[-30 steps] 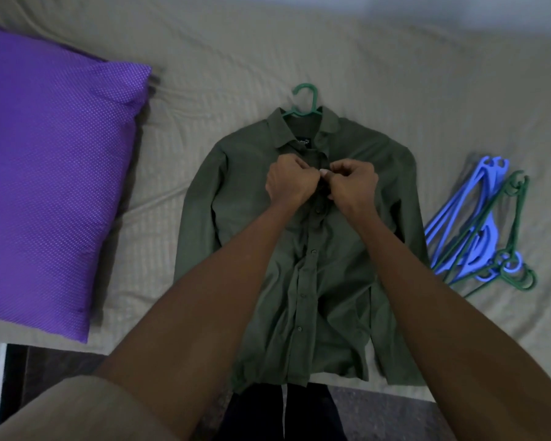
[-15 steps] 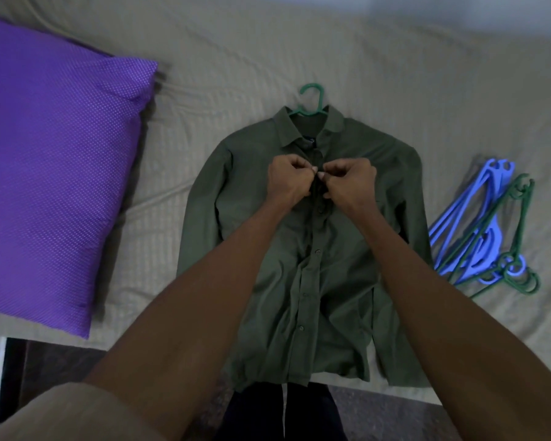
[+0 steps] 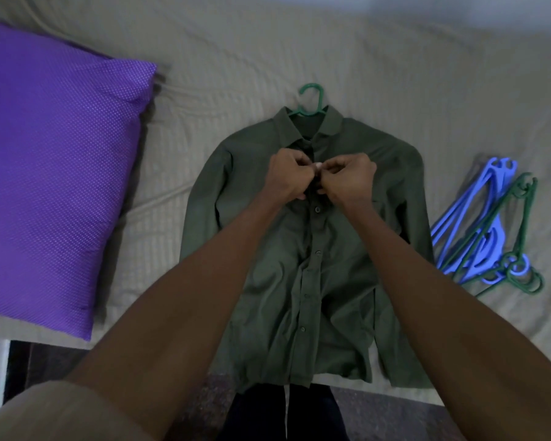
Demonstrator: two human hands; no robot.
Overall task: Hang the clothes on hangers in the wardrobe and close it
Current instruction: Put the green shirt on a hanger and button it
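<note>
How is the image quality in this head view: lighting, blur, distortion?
Head view: dim, flat light with muted colours; the purple pillow casts a soft shadow on the bedsheet; the forearms loom large and soft at the bottom edge from the wide angle; both the left hand and right hand on the green shirt stay reasonably sharp; no glare.

- The shirt [image 3: 303, 249] was matt olive cloth, softly creased, with small dull buttons down its front.
- The hanger [image 3: 310, 101] at the shirt's collar looked like smooth green plastic.
- The loose hangers [image 3: 490, 230] right of the shirt were smooth blue and green plastic.
- The bed [image 3: 299, 52] under the shirt wore a matt beige sheet, faintly ribbed.
- The pillow [image 3: 51, 173] left of the shirt was purple cloth with a fine dotted weave and slight sheen.
</note>
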